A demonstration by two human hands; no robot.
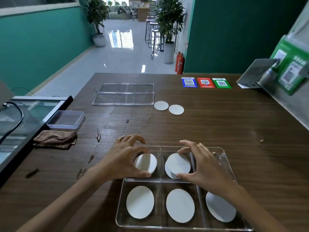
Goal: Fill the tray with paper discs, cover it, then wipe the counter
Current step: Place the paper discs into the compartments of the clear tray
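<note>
Over the tray's far row, white paper discs are held in both hands.

A disc point(145, 163) is pinched between the thumb and fingers of the left hand point(124, 158) over the far-left compartment of the clear tray point(224, 158); two overlapping discs point(178, 165) are gripped by the right hand point(203, 164) over the far-middle compartment, though whether they touch the floor cannot be told. One disc is laid flat in each of the three near compartments. Two loose discs point(168, 107) are left farther off on the wooden counter point(217, 128), just beside the clear lid point(124, 94). A folded brown cloth point(55, 138) is set at the left, and dark spill marks point(98, 135) are seen near it.
</note>
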